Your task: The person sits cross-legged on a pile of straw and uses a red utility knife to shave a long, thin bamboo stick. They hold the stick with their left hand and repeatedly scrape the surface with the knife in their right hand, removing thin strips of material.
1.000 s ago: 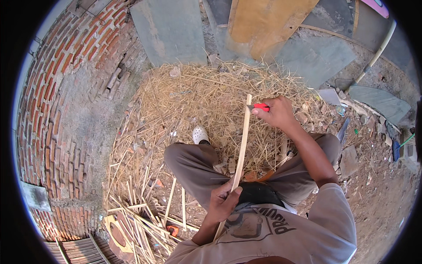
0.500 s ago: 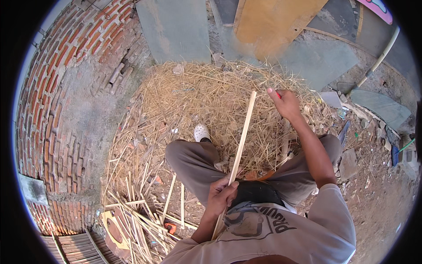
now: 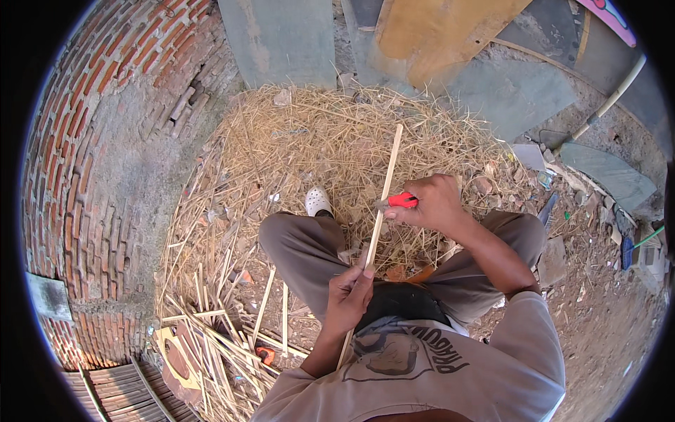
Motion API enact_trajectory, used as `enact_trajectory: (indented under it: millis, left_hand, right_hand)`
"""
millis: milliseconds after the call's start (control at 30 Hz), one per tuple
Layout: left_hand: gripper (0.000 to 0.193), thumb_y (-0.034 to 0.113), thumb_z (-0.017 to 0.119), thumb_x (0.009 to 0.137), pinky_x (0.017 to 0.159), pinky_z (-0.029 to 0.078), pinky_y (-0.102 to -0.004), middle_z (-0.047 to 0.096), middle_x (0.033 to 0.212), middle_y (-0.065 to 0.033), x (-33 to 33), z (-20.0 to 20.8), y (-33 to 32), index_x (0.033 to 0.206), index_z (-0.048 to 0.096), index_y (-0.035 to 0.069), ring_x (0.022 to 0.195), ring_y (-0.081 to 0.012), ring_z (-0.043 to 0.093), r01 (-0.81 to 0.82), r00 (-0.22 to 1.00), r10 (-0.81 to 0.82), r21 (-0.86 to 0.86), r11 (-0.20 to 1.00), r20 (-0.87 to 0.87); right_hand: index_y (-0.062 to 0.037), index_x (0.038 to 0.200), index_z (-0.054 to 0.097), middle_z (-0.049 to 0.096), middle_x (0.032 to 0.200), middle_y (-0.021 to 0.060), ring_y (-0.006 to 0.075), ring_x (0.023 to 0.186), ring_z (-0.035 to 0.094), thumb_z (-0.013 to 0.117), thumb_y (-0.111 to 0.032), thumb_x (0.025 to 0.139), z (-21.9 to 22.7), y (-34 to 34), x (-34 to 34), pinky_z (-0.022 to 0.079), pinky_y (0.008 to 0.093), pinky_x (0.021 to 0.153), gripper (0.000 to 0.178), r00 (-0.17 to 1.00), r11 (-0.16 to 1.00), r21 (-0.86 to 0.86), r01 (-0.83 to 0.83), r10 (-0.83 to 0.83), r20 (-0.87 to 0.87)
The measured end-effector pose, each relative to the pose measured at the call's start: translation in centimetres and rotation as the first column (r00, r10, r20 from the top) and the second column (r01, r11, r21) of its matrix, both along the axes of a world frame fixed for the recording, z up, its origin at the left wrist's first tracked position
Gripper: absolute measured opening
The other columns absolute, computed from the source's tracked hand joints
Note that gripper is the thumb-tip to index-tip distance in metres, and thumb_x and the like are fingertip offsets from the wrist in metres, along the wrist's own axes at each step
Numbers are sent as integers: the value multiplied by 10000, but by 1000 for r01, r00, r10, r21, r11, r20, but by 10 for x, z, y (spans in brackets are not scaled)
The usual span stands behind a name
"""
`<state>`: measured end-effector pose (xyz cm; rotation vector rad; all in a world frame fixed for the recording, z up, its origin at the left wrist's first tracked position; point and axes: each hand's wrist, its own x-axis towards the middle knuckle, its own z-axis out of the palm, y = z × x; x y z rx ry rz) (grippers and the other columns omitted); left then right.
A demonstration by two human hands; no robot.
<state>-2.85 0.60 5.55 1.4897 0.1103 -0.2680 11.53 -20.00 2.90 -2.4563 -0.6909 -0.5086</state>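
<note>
My left hand (image 3: 349,297) grips the lower part of a long pale bamboo strip (image 3: 385,190) that slants up and away over my lap. In my right hand (image 3: 434,202) is a red-handled knife (image 3: 399,201), its blade resting against the strip about halfway up. I sit with my knees bent, in grey-brown trousers (image 3: 304,251), one white shoe (image 3: 317,201) showing on the ground in front.
A heap of dry shavings and straw (image 3: 309,141) covers the ground ahead. Several cut bamboo strips (image 3: 211,330) lie at lower left. A brick wall (image 3: 91,141) curves along the left. Grey slabs (image 3: 281,39), a yellowish board (image 3: 436,35) and rubble (image 3: 598,232) lie behind and right.
My right hand with the knife went out toward the strip's far end, then came back down to the middle of the strip. The left hand kept its grip.
</note>
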Motion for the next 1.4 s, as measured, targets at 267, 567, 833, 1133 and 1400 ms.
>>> enact_trajectory:
  millis: [267,567,833,1133,1400]
  left_hand:
    - [384,142,491,999,414,254,-184,383,535,65,3,0,1,1360,487,10,446,-12,329,-20,1000,20,40,999,-4]
    - [439,117,545,980,475,272,-173,406,656,91,-5,-5,-2,1404,451,54,548,2,339,12,999,-12,-19,1000,-45]
    - [433,71,546,966,469,246,-182,403,654,94,-12,-2,-1,1392,471,57,546,10,319,118,983,-127,-73,990,-133]
    - [440,53,518,945,425,273,-184,383,535,51,-9,-11,17,1380,461,11,418,-41,335,-56,985,33,-135,989,-167]
    - [437,59,509,955,414,295,-204,403,521,27,3,-4,9,1387,456,29,421,-47,354,-31,992,14,-136,990,-125]
  right_hand:
    - [-111,528,582,507,449,66,263,408,552,642,-736,677,-1,4,0,424,376,418,645,1000,1000,-16,-4,5,29]
    - [-102,545,600,501,436,82,274,404,545,622,-760,673,-12,-11,29,422,385,419,671,990,990,-20,138,-139,-12]
    - [-62,598,643,550,475,107,296,480,607,515,-789,749,-22,-31,61,468,400,474,754,944,942,-90,323,-328,-46]
    - [-68,663,673,592,557,115,315,579,621,453,-749,823,-9,-58,69,484,422,574,733,827,887,101,451,-372,-422]
    - [-106,595,634,554,484,87,284,450,578,635,-701,725,-7,-3,9,448,399,466,609,994,997,14,-78,79,-80]
